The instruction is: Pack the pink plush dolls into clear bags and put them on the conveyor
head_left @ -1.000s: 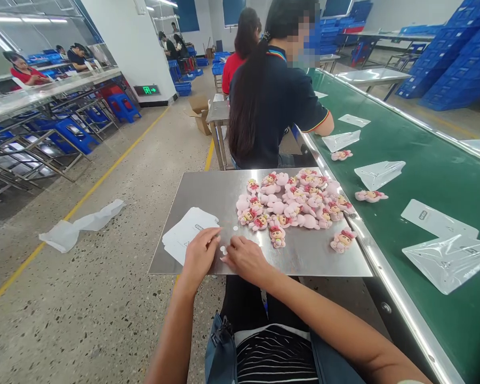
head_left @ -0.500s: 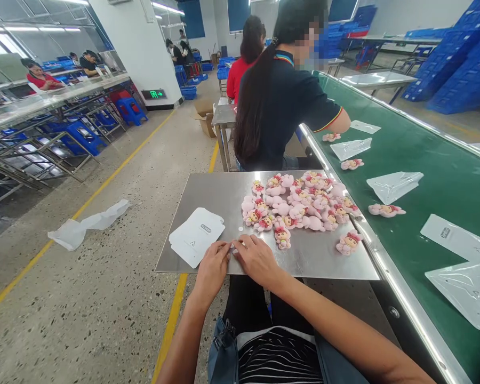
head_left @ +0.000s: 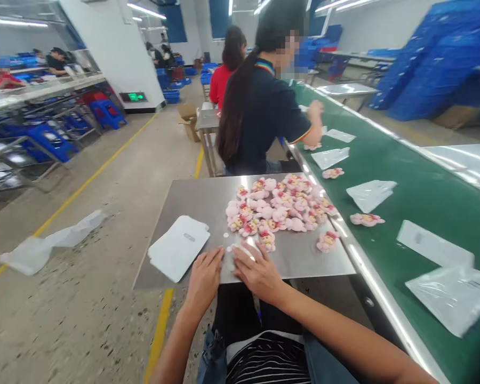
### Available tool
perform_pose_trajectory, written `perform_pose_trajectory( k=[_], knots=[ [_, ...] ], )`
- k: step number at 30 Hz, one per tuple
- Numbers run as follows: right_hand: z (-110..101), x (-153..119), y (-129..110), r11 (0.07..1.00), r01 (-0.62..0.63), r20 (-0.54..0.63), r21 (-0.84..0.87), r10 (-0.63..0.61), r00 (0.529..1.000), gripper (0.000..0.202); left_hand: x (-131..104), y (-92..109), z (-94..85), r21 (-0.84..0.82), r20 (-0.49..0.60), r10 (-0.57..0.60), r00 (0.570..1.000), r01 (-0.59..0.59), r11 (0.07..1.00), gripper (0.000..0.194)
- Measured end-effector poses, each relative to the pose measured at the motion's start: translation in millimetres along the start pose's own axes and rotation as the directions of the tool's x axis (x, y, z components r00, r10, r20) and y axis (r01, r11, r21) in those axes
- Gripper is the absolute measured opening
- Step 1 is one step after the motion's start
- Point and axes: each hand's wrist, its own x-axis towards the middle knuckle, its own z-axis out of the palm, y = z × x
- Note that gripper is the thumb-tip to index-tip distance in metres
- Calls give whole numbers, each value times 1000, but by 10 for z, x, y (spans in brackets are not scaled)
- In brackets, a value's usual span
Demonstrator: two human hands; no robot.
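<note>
Resting low over the near edge of the metal table (head_left: 196, 197), the left hand (head_left: 205, 274) is held palm down with its fingers stretched forward and close together; whether anything is pinched under them cannot be told. The right hand (head_left: 260, 269) is spread open, palm down, and no object can be seen gripped in it. Between and just beyond the fingertips, small white discs (head_left: 226, 234) are scattered on the metal. To the left of the left hand, a stack of white cards (head_left: 178, 248) is laid flat and slightly fanned, with a small dark label printed on the top one. Beyond the right hand, pink plush toys (head_left: 284, 205) are heaped toward the belt side, one being set at the near edge of the heap, close to the right fingertips. A single toy (head_left: 328, 241) is placed apart, to the right. On the green belt (head_left: 408, 184) alongside, clear bags (head_left: 454, 298), a loose card (head_left: 435, 244) and more toys (head_left: 367, 219) are spread out. Farther ahead, a person in a dark shirt (head_left: 264, 109) is seated beside the belt, with one arm reached over it.
</note>
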Motion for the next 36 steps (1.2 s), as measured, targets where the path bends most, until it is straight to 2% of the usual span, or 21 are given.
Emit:
perform_pose_trajectory(
  k=[2, 5, 7, 9, 11, 12, 13, 14, 16, 17, 18, 20, 23, 25, 27, 28, 30, 33, 36],
  knots=[
    [-25, 79, 43, 1000, -27, 1, -2, 27, 1000, 20, 43, -4, 90, -76, -65, -33, 997, 28, 997, 40],
    [-84, 223, 23, 992, -127, 62, -11, 127, 990, 29, 99, 12, 152, -136, -111, -163, 980, 147, 980, 42],
    [-168, 281, 36, 984, -178, 82, -13, 179, 980, 30, 119, 42, 126, -142, -123, -220, 968, 202, 969, 43],
    [-331, 231, 194, 977, -215, 23, 6, 215, 976, 29, 120, 75, 60, -133, -129, -259, 957, 242, 961, 43],
    [-589, 7, 569, 946, -323, -111, 11, 322, 940, 29, 106, 95, -20, -117, -135, -300, 944, 285, 951, 43],
    [-744, -176, 829, 904, -428, -166, -8, 421, 892, 29, 97, 98, -55, -112, -137, -320, 938, 306, 945, 43],
    [-906, -401, 1116, 834, -549, -208, -52, 529, 823, 30, 90, 97, -83, -111, -137, -336, 932, 323, 940, 43],
    [-1062, -653, 1407, 768, -631, -217, -115, 600, 770, 32, 84, 94, -101, -113, -135, -350, 927, 337, 935, 42],
    [-1313, -1166, 1912, 673, -693, -85, -258, 699, 710, 45, 86, 92, -101, -127, -115, -360, 926, 346, 930, 41],
    [-1390, -1387, 2088, 647, -700, -8, -304, 733, 680, 48, 93, 98, -84, -136, -103, -358, 928, 344, 929, 41],
    [-1431, -1561, 2202, 644, -695, 57, -320, 745, 665, 46, 105, 111, -57, -144, -93, -350, 932, 335, 931, 41],
    [-1417, -1729, 2245, 629, -708, 75, -321, 762, 643, 42, 141, 162, 15, -159, -78, -311, 947, 296, 942, 41],
    [-1272, -1555, 2040, 638, -738, -9, -220, 755, 656, 43, 213, 278, 113, -175, -78, -232, 970, 216, 961, 40],
    [-1189, -1279, 1938, 711, -693, 9, -117, 699, 715, 44, 268, 349, 131, -175, -87, -197, 977, 180, 968, 39],
    [-1153, -998, 2006, 764, -642, 38, -64, 645, 764, 42, 322, 378, 96, -155, -92, -194, 977, 178, 972, 39],
    [-1150, -880, 2114, 766, -640, 34, -64, 643, 766, 42, 347, 366, 60, -137, -99, -202, 974, 188, 973, 39],
    [-1156, -707, 2442, 720, -687, -3, -97, 690, 724, 41, 390, 278, -33, -85, -127, -234, 964, 224, 971, 41],
    [-1132, -588, 2981, 617, -772, -25, -151, 779, 627, 48, 416, 3, -161, 30, -198, -313, 929, 324, 945, 48],
    [-1039, -562, 3236, 550, -813, 17, -190, 830, 557, 48, 379, -334, -190, 180, -198, -433, 879, 467, 866, 63]
  ],
)
